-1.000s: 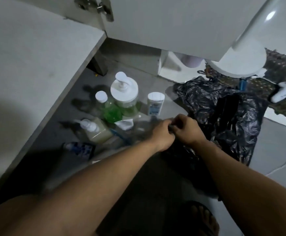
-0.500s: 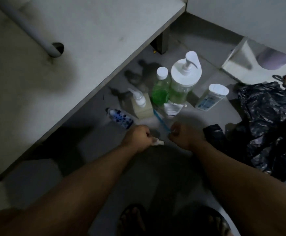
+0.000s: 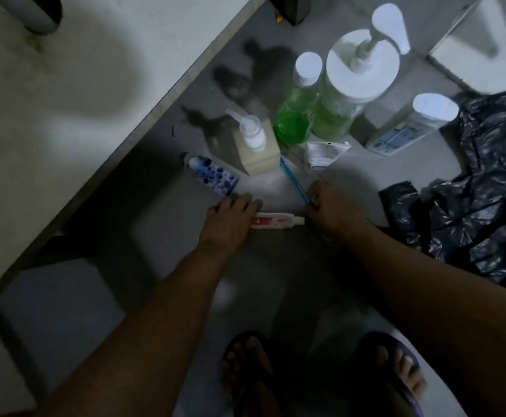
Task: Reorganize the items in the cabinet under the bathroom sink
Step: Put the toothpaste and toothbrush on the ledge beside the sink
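- At far left I see the pale cabinet shelf (image 3: 74, 94), its edge running on a diagonal; every item stands or lies on the grey floor (image 3: 161, 236) beside it, none on the shelf.
- Nearest that edge lies a small blue-dotted bottle (image 3: 212, 174) on its side. I judge it light and prone to roll, so I would take it round the middle.
- My left hand (image 3: 230, 219) rests knuckles-up on the tail end of a red-and-white toothpaste tube (image 3: 277, 220), which lies flat between both hands. I cannot tell whether the fingers are curled round it. The tube looks soft and light; I would pinch it near the stiff cap end.
- Just behind stands a pump bottle of yellowish soap (image 3: 256, 145). I would grip the body, not the pump.
- A blue toothbrush (image 3: 294, 180) slants from that bottle to my right hand (image 3: 330, 206), whose fingers look curled on its near end. It is thin, stiff and light.
- Further back stand a green-liquid bottle (image 3: 298, 109) and a large pump jar (image 3: 357, 82), touching; the jar is likely heaviest, and I would lift it from low down.
- A crumpled white tube (image 3: 324, 153) lies before them, a white-capped bottle (image 3: 411, 124) leans to the right, and a black plastic bag (image 3: 471, 188) lies farthest right.
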